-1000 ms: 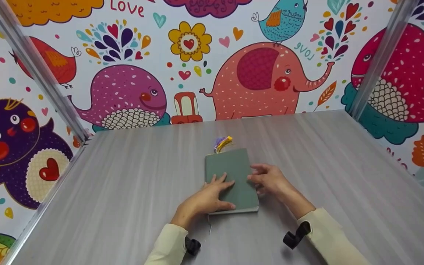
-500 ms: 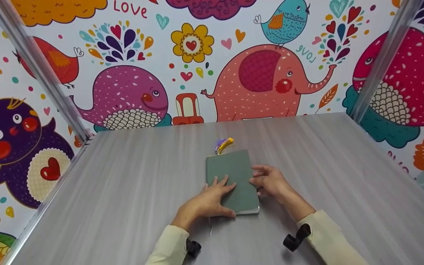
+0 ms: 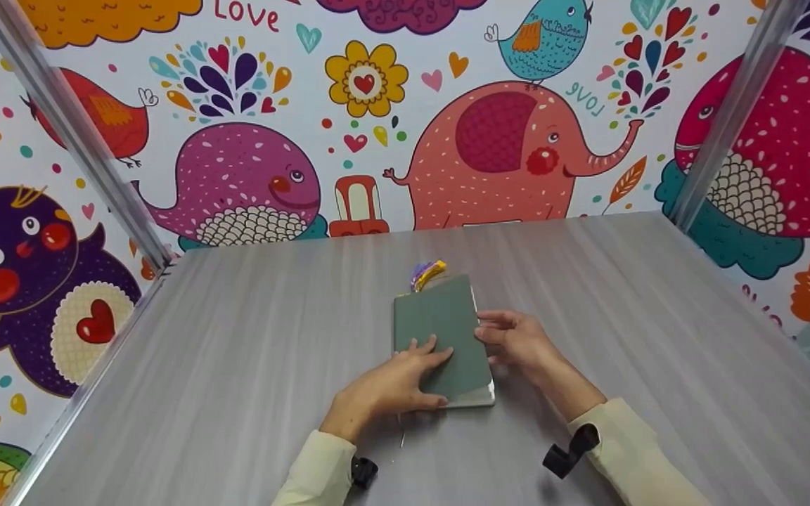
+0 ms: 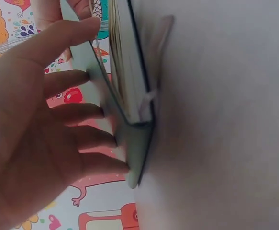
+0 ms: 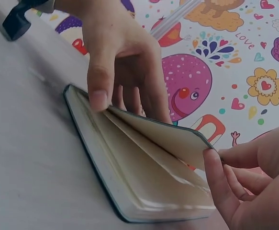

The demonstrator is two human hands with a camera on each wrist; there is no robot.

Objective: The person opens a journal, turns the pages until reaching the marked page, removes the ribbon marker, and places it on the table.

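A notebook [image 3: 440,306] with a green cover lies on the grey table, its front cover lifted a little along the right side. My right hand [image 3: 521,342] pinches that cover's free edge between thumb and fingers, as the right wrist view shows; cream pages [image 5: 149,167] appear in the gap beneath. My left hand [image 3: 391,383] rests on the cover's left part, fingers spread, thumb at the near edge. In the left wrist view its fingers [image 4: 98,136] touch the cover without curling round it. A purple and yellow tassel [image 3: 427,275] sticks out past the notebook's far end.
A thin ribbon [image 3: 401,430] trails from the notebook's near end onto the table [image 3: 236,365]. Walls printed with cartoon animals [image 3: 489,154] enclose the table behind and at both sides, with metal posts [image 3: 81,133] at the corners.
The cover's right side has risen from the pages, opening a gap at the near right corner. My right hand has moved slightly up with it; the left hand stays on the cover.
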